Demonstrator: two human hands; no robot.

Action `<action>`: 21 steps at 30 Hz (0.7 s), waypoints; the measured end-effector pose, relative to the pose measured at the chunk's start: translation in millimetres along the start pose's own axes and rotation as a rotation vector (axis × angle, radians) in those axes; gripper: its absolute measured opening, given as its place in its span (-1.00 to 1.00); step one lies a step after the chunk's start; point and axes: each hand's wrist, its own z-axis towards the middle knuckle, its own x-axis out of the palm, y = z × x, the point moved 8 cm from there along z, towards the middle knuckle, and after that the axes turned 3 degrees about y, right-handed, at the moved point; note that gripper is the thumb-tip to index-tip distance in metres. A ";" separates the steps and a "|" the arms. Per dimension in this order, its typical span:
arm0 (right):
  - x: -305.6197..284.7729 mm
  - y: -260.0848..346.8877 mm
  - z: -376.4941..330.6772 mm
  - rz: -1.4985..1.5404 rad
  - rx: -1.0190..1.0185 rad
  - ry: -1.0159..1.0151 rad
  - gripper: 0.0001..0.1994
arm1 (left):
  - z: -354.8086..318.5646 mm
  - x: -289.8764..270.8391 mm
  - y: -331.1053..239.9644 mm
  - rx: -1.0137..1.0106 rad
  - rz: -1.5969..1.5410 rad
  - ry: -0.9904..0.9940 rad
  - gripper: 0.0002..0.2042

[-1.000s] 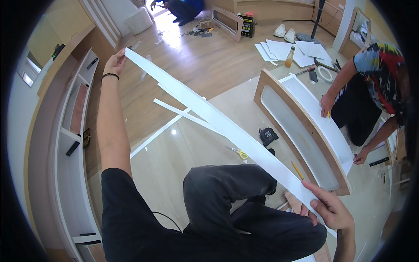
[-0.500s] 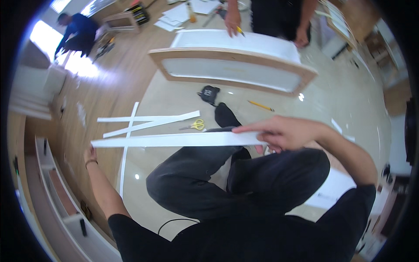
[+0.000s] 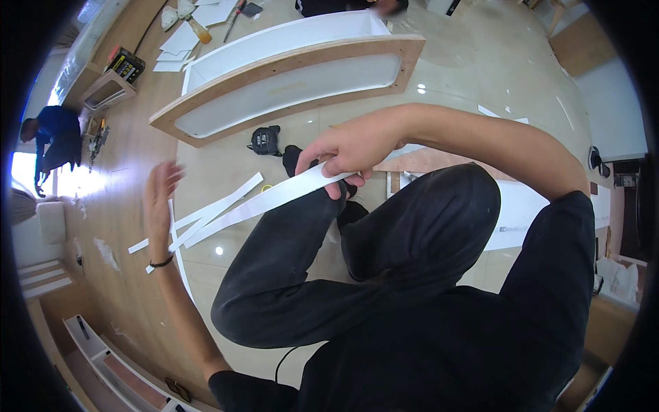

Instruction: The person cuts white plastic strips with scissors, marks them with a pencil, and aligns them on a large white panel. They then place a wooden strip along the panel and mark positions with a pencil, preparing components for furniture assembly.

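In my right hand [image 3: 350, 147] I grip the near end of a long white strip [image 3: 274, 198], held between thumb and fingers above my knee. Its far end slants down to the left over other white strips [image 3: 220, 204] on the floor. My left hand [image 3: 163, 180] is raised off to the left, holding nothing, its fingers apart and slightly blurred. Behind the held strip, only a bit of the yellow scissors' handle [image 3: 267, 188] shows. Past my foot lies a black tape measure [image 3: 265, 140].
A wooden-framed white box [image 3: 288, 89] stands ahead of me. A person [image 3: 58, 141] crouches at far left; another person's hand [image 3: 390, 7] is at the top. White boards [image 3: 518, 206] lie to my right, a long cabinet piece [image 3: 117, 367] at lower left.
My left hand has let go of the strip's far end and lifted away. My right hand has moved left and up, tilting the strip. The view has turned to the right.
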 end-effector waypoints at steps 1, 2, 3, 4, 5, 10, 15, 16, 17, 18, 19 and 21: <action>-1.2 0.8 -1.6 -0.005 -0.006 -0.003 -0.55 | 12.1 52.3 -43.3 0.038 -0.135 0.168 -0.61; -1.0 1.4 -3.5 -0.005 -0.014 -0.007 -0.56 | 15.8 98.2 -78.6 0.012 -0.110 0.326 -0.58; -1.6 2.2 -5.4 -0.019 -0.015 -0.008 -0.62 | 15.1 139.7 -119.9 0.132 -0.122 0.480 -0.53; -1.8 1.2 -7.5 -0.020 0.000 -0.033 -0.64 | 14.2 179.0 -136.1 0.009 -0.123 0.613 -0.47; -1.1 1.9 -10.4 -0.016 -0.010 -0.053 -0.67 | 12.0 204.0 -159.2 0.028 -0.181 0.738 -0.40; 9.0 -14.1 -30.4 0.129 0.008 -0.111 -0.77 | 0.3 254.2 -173.3 -0.316 -0.227 1.137 -0.37; 3.4 -27.3 -25.7 0.156 -0.010 -0.066 -0.83 | -9.0 249.3 -164.3 -0.389 -0.223 1.219 -0.41; 1.9 -28.2 -23.7 0.131 0.011 -0.061 -0.84 | -8.9 247.6 -160.3 -0.409 -0.209 1.186 -0.43; 2.8 -26.8 -18.3 0.114 0.008 -0.068 -0.85 | -9.2 244.7 -161.8 -0.360 -0.185 1.223 -0.51; 4.4 -20.2 -14.9 0.129 -0.048 -0.052 -0.84 | -11.2 240.3 -159.2 -0.325 -0.083 1.269 -0.56; 5.1 -17.0 -12.1 0.124 -0.048 -0.041 -0.83 | -18.1 240.9 -156.4 -0.347 -0.065 1.340 -0.56; 12.3 -2.7 -7.9 0.079 -0.132 0.020 -0.80 | -23.7 236.6 -167.1 -0.159 -0.093 1.336 -0.52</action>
